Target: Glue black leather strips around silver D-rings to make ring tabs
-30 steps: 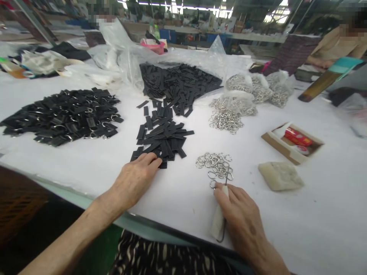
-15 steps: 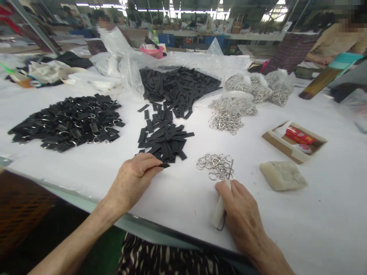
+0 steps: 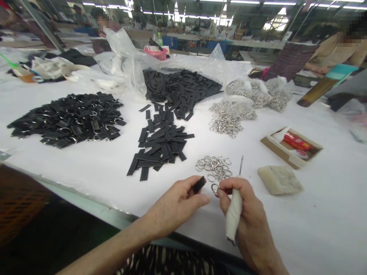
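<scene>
Print on the red packet in the cardboard box is too small & blurry to read. L hand pinches one black strip btw thumb & fingers, just over the white table. R hand is closed round a white-wrapped tool, thin metal tip up, & nips a metal ring w/ its fingertips. Strip & ring are near, not touching. Just behind them is a small ring pile, w/ a loose strip pile to its left. A pale block lies right of the R hand. Far left is a big heap of strips w/ rings on. At the back are a bag of strips & bags of rings. Another person sits far right.
</scene>
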Demonstrator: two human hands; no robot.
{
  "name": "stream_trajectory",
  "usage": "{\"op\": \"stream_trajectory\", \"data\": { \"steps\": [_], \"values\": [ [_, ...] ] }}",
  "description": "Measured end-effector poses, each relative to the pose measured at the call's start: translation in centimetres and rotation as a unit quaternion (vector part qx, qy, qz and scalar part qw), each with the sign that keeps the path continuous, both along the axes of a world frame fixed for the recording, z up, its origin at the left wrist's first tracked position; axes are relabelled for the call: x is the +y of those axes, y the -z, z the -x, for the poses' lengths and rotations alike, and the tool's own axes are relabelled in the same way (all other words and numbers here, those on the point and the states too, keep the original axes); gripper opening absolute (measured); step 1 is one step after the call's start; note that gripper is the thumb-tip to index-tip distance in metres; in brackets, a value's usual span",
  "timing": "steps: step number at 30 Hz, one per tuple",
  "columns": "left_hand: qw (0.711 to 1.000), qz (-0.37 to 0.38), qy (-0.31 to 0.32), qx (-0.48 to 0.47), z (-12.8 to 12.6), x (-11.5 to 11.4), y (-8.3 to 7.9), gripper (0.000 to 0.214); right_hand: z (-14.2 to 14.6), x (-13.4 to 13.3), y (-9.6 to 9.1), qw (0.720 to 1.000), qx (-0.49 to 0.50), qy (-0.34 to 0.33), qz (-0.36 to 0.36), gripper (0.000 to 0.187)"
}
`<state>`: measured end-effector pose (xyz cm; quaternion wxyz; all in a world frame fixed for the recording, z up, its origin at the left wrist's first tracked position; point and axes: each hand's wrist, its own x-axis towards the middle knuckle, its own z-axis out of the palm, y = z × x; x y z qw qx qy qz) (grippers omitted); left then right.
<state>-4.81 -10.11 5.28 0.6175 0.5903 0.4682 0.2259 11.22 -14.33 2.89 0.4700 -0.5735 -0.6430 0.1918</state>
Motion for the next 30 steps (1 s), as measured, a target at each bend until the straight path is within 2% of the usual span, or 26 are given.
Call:
{"op": "stream_trajectory", "data": {
  "steps": [3,8,16,20,25,30],
  "values": [
    [1.0,0.0,0.028,-0.001,-0.3,-0.2,-0.1,0.012,0.0,0.2,0.1,0.999,-0.018,0.002,-0.03,0.011],
    [0.996,0.069,0.053,-0.021,-0.5,0.2,0.7,0.022,-0.4,0.6,0.6,0.99,-0.087,0.007,-0.112,0.015],
    [0.972,0.166,0.02,-0.164,-0.8,0.5,1.8,0.018,-0.8,0.8,0.4,0.989,-0.112,0.006,-0.092,0.014],
    [0.961,0.223,-0.001,-0.161,-0.9,0.3,2.1,0.021,-1.0,0.9,0.5,0.986,-0.14,-0.002,-0.096,0.013],
    [0.978,0.185,-0.023,-0.093,-1.0,0.1,1.5,0.018,-1.1,1.1,0.4,0.973,-0.198,-0.003,-0.122,0.015],
    [0.985,0.153,-0.021,-0.073,-1.3,-0.2,1.6,0.016,-0.5,1.1,0.1,0.963,-0.239,-0.068,-0.105,0.014]
  ]
}}
